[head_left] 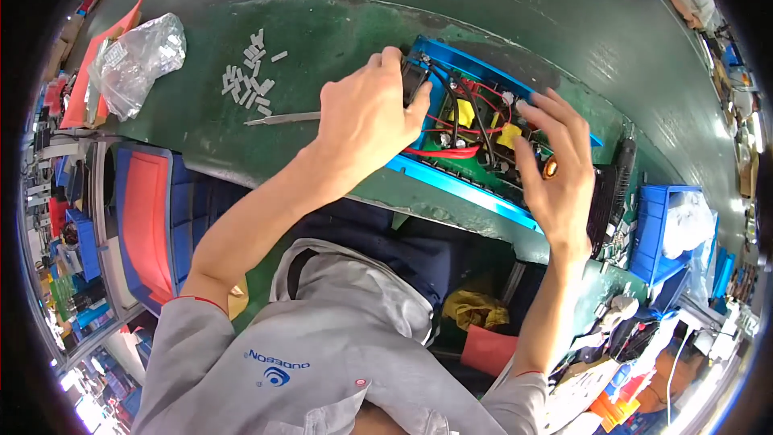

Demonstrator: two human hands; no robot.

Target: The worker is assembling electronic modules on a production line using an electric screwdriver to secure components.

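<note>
Pinching a black part (414, 82), the left hand (362, 113) sat at the left end of the open blue chassis (475, 196); right hand (566, 163) arched over the other, thumb and fingers apart. Chassis lay on green bench (322, 44), long axis slanting far-left to near-right.

Black part (414, 80) half-hidden by left hand (362, 109)

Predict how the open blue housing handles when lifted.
The blue housing should stay stiff; its walls look like straight metal. It's probably fairly heavy for its size, being packed with components. The red cables will likely flex and shift, since they curve loosely inside.
</note>
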